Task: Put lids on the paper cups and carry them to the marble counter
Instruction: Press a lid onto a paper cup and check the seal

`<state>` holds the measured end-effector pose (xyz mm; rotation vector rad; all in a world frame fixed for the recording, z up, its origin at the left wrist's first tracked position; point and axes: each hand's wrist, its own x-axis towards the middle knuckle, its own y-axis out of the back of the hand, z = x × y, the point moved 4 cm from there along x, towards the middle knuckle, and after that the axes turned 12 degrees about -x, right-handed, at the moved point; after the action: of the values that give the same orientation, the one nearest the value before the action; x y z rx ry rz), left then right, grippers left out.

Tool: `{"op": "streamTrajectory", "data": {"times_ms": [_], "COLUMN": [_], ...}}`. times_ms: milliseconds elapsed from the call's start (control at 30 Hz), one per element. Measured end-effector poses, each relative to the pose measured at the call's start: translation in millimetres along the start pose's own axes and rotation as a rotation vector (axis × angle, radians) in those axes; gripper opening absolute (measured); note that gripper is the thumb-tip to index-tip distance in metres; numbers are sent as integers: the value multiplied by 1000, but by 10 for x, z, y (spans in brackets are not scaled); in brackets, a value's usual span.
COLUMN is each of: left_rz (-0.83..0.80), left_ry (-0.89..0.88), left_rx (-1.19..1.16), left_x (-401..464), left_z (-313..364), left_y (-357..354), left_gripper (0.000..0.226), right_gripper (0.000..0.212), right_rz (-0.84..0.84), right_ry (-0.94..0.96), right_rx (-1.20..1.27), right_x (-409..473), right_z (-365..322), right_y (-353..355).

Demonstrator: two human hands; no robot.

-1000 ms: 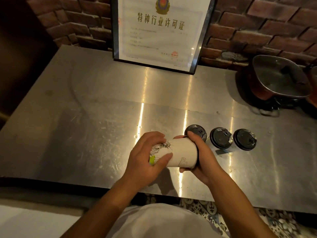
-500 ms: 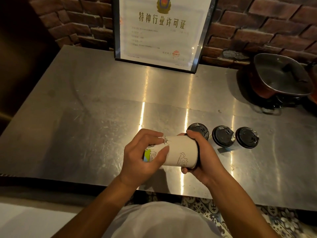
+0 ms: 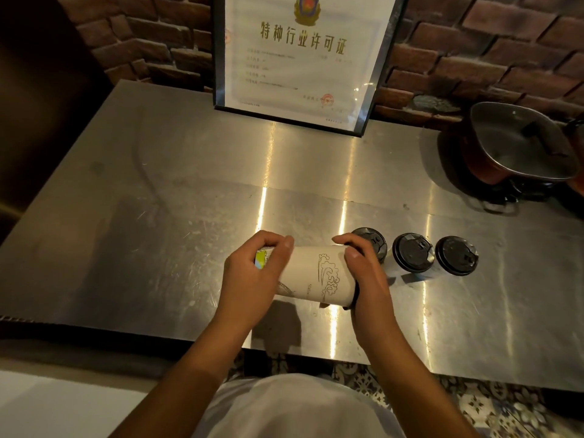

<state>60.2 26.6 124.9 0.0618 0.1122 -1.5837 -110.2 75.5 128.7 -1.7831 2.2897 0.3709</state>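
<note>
A scratched steel tabletop (image 3: 164, 191) runs under a brick wall. I have the paper cup (image 3: 316, 275) held sideways above its near edge: my left hand (image 3: 252, 276) curls round the base, my right hand (image 3: 366, 279) wraps the lidded mouth. Thin paper likely dents, so I'd grip near the stiffer rim. Three lidded cups (image 3: 412, 252) stand just right.

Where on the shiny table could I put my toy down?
The steel table is bare on its left half, from the framed certificate down to the near edge. It's crowded right, by the three lidded cups and the pot.
</note>
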Motion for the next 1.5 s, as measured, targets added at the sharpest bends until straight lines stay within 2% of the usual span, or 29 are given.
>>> {"op": "streamTrajectory", "data": {"times_ms": [33, 167, 233, 300, 367, 433, 533, 633, 700, 767, 867, 900, 967, 1067, 1167, 1300, 1367, 1433, 1500], "left_rz": [-33, -241, -212, -150, -105, -51, 38, 42, -10, -64, -121, -149, -183, -152, -84, -37, -21, -46, -85], "left_ry": [-76, -518, -635, -680, -641, -520, -215, 132, 279, 283, 85, 5, -138, -316, -275, -213, -80, 153, 303], "left_rx": [66, 293, 317, 319, 306, 262, 120, -67, -115, -86, 9, 60, 176, 326, 269, 122, 54, -28, -66], "left_x": [-36, -203, -232, -233, -221, -208, -163, -32, 30, 37, -71, -116, -182, -225, -166, 21, 121, 200, 227], "left_z": [34, 49, 48, 34, 15, -17, -45, -129, -106, -61, 5, 24, 13, 25, 13, 178, 224, 189, 160], "left_y": [19, 90, 157, 206, 218, 225, 189, 114, 108, 105, 78, 69, 75, 88, 94, 72, 37, 0, -1], "left_gripper": [7, 30, 27, 25, 28, 27, 17, 30, 35, 33, 11, 12, 30, 36, 33, 26, 31, 35, 35], "right_gripper": [37, 36, 32, 37, 40, 37, 43, 43, 41, 40, 36, 34, 36, 37, 38, 49, 42, 37, 36], "right_rz": [-23, -231, -294, -304, -257, -185, -69, -10, -18, -37, -64, -97, -175, -201, -134, -13, 16, 63, 73], "right_ry": [-70, -449, -500, -496, -466, -391, -163, 94, 185, 160, -63, -182, -376, -440, -350, 6, 201, 377, 400], "right_rx": [35, 176, 181, 174, 160, 131, 5, -169, -251, -220, -51, 19, 112, 139, 89, -30, -110, -273, -356], "right_x": [29, 49, 7, -37, -62, -59, -64, -115, -135, -119, -37, -12, 0, -2, 14, 43, 39, 38, 52], "right_z": [-1, -18, -34, -18, 23, 62, 34, -13, 16, 13, -33, -34, -7, 44, 64, -98, -205, -257, -230], "right_y": [7, -19, -51, -100, -135, -148, -115, -64, -49, -29, 37, 42, 45, 52, 5, -19, 15, 48, 52]}}
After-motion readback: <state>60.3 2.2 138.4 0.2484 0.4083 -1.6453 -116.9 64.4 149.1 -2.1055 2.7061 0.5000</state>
